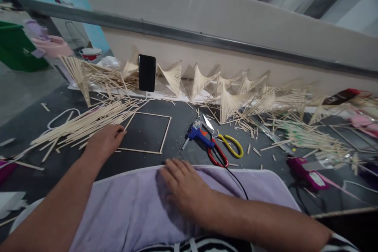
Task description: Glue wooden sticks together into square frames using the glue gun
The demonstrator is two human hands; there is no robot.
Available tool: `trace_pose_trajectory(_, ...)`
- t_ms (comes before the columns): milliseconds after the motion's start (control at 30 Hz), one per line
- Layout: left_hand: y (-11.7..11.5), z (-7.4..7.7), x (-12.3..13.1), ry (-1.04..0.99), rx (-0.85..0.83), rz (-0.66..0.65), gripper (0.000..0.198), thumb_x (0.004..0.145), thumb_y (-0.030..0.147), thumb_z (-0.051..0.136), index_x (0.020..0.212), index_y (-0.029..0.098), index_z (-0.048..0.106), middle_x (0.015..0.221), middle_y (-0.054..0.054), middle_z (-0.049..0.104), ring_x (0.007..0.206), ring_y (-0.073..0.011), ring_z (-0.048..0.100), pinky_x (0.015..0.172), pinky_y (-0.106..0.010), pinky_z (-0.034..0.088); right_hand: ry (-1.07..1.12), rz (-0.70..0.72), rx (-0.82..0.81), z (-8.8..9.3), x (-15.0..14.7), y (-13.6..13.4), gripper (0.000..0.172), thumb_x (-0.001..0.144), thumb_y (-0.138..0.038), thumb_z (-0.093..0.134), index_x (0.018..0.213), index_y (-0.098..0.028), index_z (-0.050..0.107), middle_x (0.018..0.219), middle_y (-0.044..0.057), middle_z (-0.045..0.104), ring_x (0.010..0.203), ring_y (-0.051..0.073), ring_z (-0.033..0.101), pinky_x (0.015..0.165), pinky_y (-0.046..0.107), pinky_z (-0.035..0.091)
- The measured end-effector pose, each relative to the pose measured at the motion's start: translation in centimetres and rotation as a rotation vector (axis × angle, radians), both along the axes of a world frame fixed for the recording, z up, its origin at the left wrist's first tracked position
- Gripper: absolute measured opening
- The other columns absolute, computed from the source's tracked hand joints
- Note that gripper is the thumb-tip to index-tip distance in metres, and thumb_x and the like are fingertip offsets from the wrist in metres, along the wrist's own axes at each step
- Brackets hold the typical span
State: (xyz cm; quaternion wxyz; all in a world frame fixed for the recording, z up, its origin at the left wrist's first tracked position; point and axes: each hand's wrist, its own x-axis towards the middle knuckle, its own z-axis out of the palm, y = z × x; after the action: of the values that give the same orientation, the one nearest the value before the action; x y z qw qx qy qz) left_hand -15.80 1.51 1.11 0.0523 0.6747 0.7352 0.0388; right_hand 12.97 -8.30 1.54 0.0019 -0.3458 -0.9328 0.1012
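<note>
My left hand (104, 141) is closed at the left side of a square frame of thin wooden sticks (165, 136). A wooden stick (130, 121) runs up from its fingertips along that side; the hand hides the lower part. Left of the frame, beside this hand, lies a pile of long wooden sticks (88, 120). My right hand (187, 189) rests flat on a lavender cloth (124, 208) over my lap, fingers stretched out and holding nothing. Ahead of it are a blue glue gun (199, 134) and scissors (217, 151) with red and yellow handles.
Twisted stick models (232, 104) stand along the back wall, near a black phone (147, 73) propped upright. Short stick offcuts (248, 128) are scattered right of centre. A magenta device (307, 173) sits at right. A black cord (238, 181) crosses the cloth's edge.
</note>
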Motion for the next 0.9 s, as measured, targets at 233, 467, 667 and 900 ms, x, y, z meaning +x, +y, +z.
trace_pose_trajectory(233,0.2,-0.2,-0.1,0.0,-0.012,-0.001,0.034,0.085,0.037,0.036,0.101,0.019,0.059,0.101,-0.007,0.062,0.092,-0.0209,0.056,0.07,-0.027,0.037,-0.072,-0.037,-0.079,-1.1,2.9,-2.1,0.06,0.088,-0.044,0.046,0.137,-0.013,0.035,0.142,0.02,0.032,0.131,0.035,0.027,0.104,0.051,0.026)
trace_pose_trajectory(467,0.2,-0.1,0.0,0.014,-0.018,0.011,0.035,0.086,0.038,0.035,0.102,0.019,0.059,0.101,-0.007,0.063,0.09,-0.0203,0.056,0.067,-0.026,0.037,0.008,0.185,-0.168,0.7,4.4,-2.7,0.049,0.09,-0.027,0.041,0.137,-0.017,0.035,0.14,0.014,0.038,0.13,0.025,0.031,0.104,0.043,0.029)
trace_pose_trajectory(667,0.2,-0.3,-0.1,0.024,0.003,-0.004,0.033,0.086,0.037,0.037,0.102,0.018,0.059,0.099,-0.006,0.063,0.09,-0.0197,0.056,0.067,-0.026,0.037,-0.038,-0.042,-0.095,-1.2,4.4,-3.1,0.057,0.086,-0.035,0.051,0.139,-0.023,0.033,0.146,0.019,0.024,0.134,0.034,0.023,0.101,0.05,0.029)
trace_pose_trajectory(900,0.1,-0.2,0.1,0.042,0.01,-0.006,0.034,0.086,0.037,0.035,0.102,0.019,0.06,0.1,-0.007,0.063,0.09,-0.0204,0.056,0.067,-0.027,0.038,-0.075,-0.035,-0.114,-0.1,4.2,-2.4,0.057,0.086,-0.041,0.051,0.137,-0.022,0.035,0.144,0.021,0.028,0.13,0.035,0.03,0.095,0.05,0.036)
